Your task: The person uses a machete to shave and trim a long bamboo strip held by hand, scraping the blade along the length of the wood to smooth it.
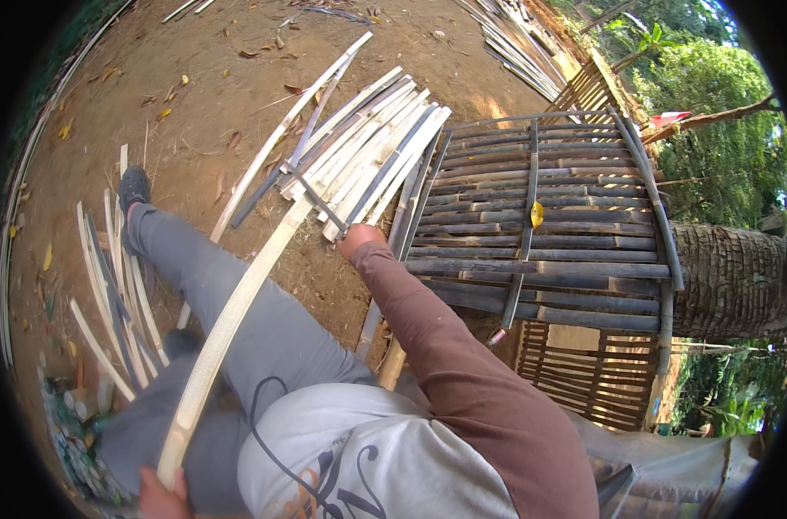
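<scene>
A long pale bamboo strip (229, 320) runs slantwise across my lap. Its near end is gripped by my left hand (164, 495), low in the head view, with fingers and thumb closed around it. My right hand (361, 240) is closed on the handle of a long, narrow dark knife (317, 192). The blade points up and to the left, crossing the strip near its far end; I cannot tell whether it touches. Just beyond the knife, a pile of split bamboo strips (385, 130), pale and dark, lies on the ground.
More loose strips (112, 285) lie by my outstretched leg (194, 251), which ends in a dark shoe (134, 186). To my right stands a slatted bamboo bench (540, 182) with a yellow leaf on it. A thick tree trunk (731, 281) rises behind it. Dry leaves dot the dirt floor (212, 95).
</scene>
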{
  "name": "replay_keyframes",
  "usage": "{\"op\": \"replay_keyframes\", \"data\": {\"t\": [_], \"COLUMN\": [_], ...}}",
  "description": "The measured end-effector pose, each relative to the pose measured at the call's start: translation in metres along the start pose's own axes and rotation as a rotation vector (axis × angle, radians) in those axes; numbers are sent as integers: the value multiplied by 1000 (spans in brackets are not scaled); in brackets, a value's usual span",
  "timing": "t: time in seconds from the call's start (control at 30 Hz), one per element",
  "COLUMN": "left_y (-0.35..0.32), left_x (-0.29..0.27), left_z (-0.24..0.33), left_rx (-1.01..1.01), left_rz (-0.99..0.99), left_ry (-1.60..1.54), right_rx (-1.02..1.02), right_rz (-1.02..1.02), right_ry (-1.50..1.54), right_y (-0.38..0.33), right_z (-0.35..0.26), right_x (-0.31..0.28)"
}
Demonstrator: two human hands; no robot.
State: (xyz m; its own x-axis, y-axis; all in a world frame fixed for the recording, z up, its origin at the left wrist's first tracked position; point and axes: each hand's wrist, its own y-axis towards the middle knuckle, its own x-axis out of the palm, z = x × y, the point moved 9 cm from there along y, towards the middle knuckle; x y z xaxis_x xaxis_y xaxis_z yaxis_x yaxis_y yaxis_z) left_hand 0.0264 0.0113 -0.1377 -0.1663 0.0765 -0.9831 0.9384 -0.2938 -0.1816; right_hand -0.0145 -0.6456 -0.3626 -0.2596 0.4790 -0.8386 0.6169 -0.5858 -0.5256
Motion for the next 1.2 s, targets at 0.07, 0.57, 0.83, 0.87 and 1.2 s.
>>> {"op": "replay_keyframes", "data": {"t": [0.07, 0.57, 0.83, 0.87, 1.2], "left_y": [-5, 5, 7, 8, -7], "left_x": [-1, -5, -9, -7, -12], "left_z": [-2, 1, 4, 2, -3], "left_rx": [-1, -6, 0, 1, -57], "left_rz": [-19, 0, 0, -6, 22], "left_ry": [23, 38, 41, 37, -1], "right_rx": [-142, -100, 114, 228, 339], "right_rz": [-38, -11, -58, -25, -202], "right_ry": [-71, -44, 0, 58, 143], "right_y": [-20, 7, 17, 20, 49], "right_z": [-24, 14, 51, 62, 106], "right_x": [0, 3, 11, 11, 128]}}
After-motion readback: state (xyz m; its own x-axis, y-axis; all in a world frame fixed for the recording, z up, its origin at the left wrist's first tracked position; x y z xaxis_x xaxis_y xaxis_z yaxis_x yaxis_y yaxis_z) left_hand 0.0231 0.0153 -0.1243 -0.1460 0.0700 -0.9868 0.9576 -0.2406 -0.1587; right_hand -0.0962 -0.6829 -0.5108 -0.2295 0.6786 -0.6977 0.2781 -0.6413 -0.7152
